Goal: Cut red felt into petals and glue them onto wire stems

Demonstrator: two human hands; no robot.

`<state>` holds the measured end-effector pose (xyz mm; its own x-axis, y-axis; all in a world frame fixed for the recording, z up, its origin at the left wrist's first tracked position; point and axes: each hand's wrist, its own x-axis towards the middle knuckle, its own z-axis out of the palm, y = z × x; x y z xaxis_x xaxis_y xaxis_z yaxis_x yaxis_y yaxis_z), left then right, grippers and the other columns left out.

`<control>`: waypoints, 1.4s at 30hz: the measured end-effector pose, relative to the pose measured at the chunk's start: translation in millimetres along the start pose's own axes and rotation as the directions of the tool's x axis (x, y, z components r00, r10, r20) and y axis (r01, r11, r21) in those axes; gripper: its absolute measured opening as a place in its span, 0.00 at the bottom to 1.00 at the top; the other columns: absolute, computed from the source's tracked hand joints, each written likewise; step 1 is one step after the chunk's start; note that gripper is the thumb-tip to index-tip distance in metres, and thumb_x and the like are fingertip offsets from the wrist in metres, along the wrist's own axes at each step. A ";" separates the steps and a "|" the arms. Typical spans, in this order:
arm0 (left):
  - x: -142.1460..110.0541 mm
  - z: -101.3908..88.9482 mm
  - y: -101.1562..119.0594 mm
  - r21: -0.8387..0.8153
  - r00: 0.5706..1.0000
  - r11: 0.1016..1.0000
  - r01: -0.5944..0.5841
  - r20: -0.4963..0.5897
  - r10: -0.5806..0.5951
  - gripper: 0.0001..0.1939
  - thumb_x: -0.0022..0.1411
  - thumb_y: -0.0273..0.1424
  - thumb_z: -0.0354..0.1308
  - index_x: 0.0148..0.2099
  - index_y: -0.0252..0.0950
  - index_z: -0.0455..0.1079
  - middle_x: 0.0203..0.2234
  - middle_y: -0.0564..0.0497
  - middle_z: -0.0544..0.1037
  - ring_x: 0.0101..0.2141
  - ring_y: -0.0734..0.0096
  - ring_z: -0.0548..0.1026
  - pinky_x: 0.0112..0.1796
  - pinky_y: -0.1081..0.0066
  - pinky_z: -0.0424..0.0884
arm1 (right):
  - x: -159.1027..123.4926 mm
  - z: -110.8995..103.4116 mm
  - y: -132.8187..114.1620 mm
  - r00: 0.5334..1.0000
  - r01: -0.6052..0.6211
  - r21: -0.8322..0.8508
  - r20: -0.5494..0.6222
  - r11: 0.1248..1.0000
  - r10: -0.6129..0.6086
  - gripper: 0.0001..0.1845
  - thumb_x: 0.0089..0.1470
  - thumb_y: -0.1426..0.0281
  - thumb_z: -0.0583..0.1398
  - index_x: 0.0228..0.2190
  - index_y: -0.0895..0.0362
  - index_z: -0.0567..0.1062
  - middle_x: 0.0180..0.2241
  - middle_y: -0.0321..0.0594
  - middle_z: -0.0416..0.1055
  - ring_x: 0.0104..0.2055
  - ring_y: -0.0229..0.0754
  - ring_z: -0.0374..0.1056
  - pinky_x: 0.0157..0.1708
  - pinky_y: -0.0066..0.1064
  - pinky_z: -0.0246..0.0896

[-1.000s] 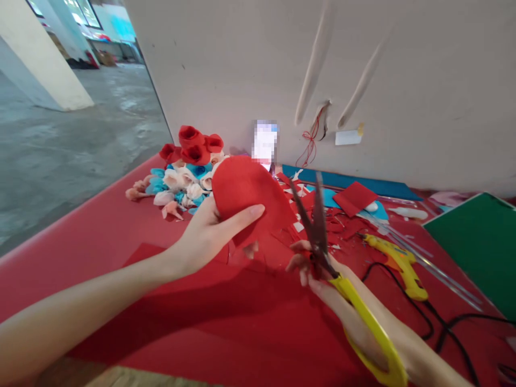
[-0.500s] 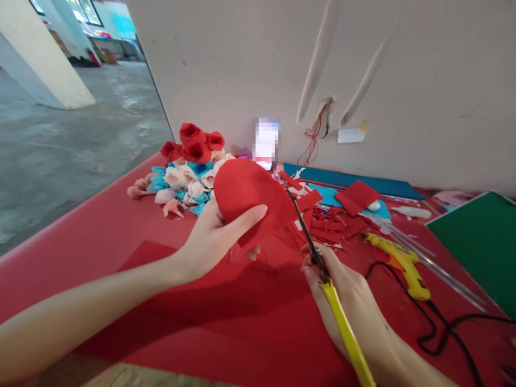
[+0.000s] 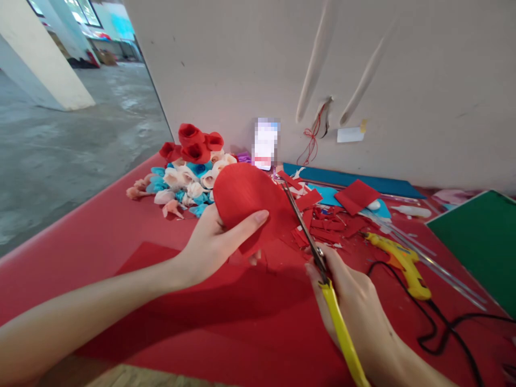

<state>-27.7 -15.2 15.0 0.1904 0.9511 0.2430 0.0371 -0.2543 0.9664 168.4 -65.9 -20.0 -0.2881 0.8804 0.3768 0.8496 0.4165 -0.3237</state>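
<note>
In the head view, the left hand [image 3: 205, 242] grips a red piece [image 3: 245, 191] by its near left side, thumb flat on top and fingers mostly hidden beneath. The piece is held above the table [image 3: 100, 215], left of the scissors [image 3: 320, 269]. Its broad rounded edge faces far and left, and its narrower part reaches toward the near right; the lower outline blends into the red below, so its exact long axis is hard to tell.

The right hand [image 3: 358, 295] is closed around the yellow handles of the scissors. Their long axis runs aslant from the near right to the far left, tips pointing far left and handles toward the near edge. The blades lie along the right side of the red piece, seen nearly edge-on; whether they touch it cannot be told.

Paper flowers [image 3: 187, 177] sit at the far left, a lit phone [image 3: 265, 141] stands upright against the wall [image 3: 226, 64], and red scraps [image 3: 328, 226] lie right of the blades. Farther right are a yellow glue gun [image 3: 401, 263], pointing far left, and a green board [image 3: 479, 242].
</note>
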 end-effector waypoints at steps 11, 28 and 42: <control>-1.4 -1.7 -5.2 -0.016 1.000 1.000 0.014 0.008 -0.014 0.18 0.59 0.32 0.53 0.18 0.31 0.65 0.11 0.53 0.71 0.14 0.76 0.70 0.19 0.78 0.67 | 0.2 -0.9 2.7 0.997 0.053 -0.068 -0.058 0.996 -0.057 0.13 0.48 0.77 0.49 0.38 0.57 0.61 0.14 0.27 0.55 0.12 0.34 0.51 0.15 0.23 0.45; 8.1 -3.6 -11.0 0.007 0.998 0.999 0.042 0.043 -0.043 0.16 0.59 0.29 0.53 0.19 0.31 0.64 0.11 0.55 0.70 0.14 0.80 0.70 0.19 0.81 0.67 | 13.6 -1.7 6.7 0.993 -0.109 0.114 0.053 0.988 0.104 0.12 0.56 0.65 0.50 0.26 0.57 0.67 0.13 0.31 0.61 0.13 0.33 0.56 0.15 0.23 0.49; 11.4 -0.9 -18.7 0.014 1.000 1.000 -0.006 -0.017 0.006 0.16 0.57 0.29 0.54 0.18 0.32 0.63 0.09 0.57 0.69 0.12 0.81 0.68 0.17 0.82 0.68 | 14.5 4.6 6.5 0.977 -0.177 0.074 0.135 0.981 0.166 0.09 0.56 0.66 0.48 0.38 0.54 0.62 0.26 0.36 0.68 0.25 0.40 0.66 0.25 0.29 0.57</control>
<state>-27.1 0.5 -0.2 0.1738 0.9524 0.2503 0.0494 -0.2623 0.9637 167.7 -49.4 -20.7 -0.2001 0.9598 0.1968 0.8523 0.2696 -0.4482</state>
